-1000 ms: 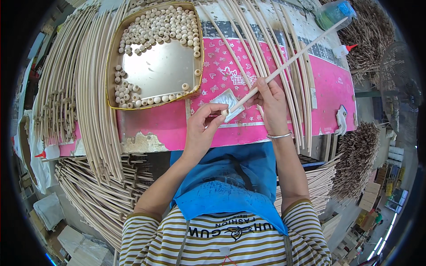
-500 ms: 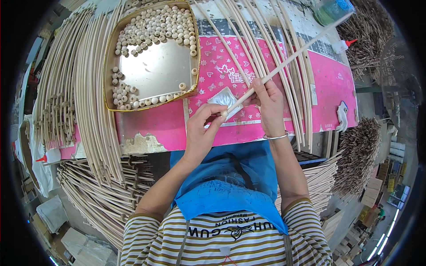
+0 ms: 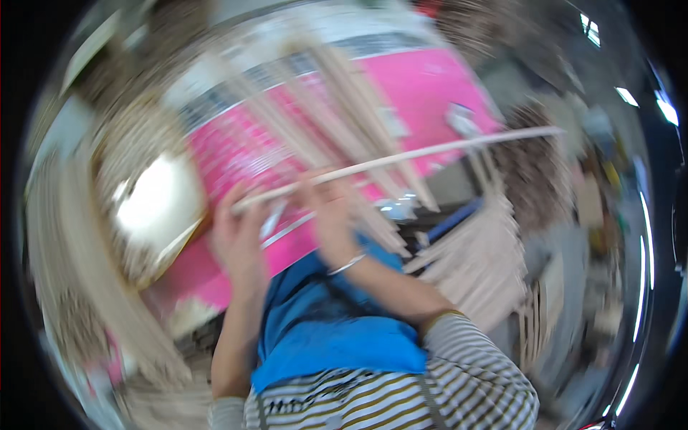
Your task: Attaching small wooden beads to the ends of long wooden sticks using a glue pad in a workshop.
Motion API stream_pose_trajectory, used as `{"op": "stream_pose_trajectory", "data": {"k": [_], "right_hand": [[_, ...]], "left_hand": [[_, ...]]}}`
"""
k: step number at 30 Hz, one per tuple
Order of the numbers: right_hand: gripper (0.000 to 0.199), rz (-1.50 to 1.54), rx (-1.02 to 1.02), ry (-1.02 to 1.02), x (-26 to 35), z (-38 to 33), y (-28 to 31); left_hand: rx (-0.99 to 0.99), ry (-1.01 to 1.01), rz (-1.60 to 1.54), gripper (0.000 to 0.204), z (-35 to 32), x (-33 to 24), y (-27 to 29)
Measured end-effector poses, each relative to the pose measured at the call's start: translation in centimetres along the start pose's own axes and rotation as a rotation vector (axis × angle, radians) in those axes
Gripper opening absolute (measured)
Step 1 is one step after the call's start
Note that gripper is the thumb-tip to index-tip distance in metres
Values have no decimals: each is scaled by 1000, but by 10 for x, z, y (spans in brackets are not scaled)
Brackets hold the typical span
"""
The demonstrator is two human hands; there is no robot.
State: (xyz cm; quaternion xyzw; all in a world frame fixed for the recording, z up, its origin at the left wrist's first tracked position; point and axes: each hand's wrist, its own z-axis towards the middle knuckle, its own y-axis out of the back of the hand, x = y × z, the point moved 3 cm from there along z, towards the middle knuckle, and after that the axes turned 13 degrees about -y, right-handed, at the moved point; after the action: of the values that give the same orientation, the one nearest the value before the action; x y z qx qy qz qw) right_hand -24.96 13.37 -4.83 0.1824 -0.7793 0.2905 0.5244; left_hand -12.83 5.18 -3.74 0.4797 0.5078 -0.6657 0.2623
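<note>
Both my hands are on a long pale wooden stick, which slants up to the right beyond the table edge. My left hand is closed on its near left end. A little farther along, my right hand, wearing a silver bangle at the wrist, grips the same stick. Motion blur hides whether a bead sits at the left end. Just by my left hand lies a small whitish piece on the pink table. More pale sticks lie across the table beyond my hands.
On the left stands a yellow-rimmed tray of round wooden beads, smeared by motion. Beside it run bundled sticks. To the right are a stack of pale sticks below table height and a dark brown bundle.
The view has swung to the right and blurred, so the table and tray now sit farther left. The stick lies flatter, still in both hands.
</note>
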Motion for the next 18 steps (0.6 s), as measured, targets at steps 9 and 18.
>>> {"op": "stream_pose_trajectory", "data": {"k": [9,18], "right_hand": [[46,-1178,-450,850,138,-96,117],[18,-1094,-503,445,37,-184,265]], "left_hand": [[217,-107,-90,45,53,4,2],[380,-93,50,43,78,-24,-60]]}}
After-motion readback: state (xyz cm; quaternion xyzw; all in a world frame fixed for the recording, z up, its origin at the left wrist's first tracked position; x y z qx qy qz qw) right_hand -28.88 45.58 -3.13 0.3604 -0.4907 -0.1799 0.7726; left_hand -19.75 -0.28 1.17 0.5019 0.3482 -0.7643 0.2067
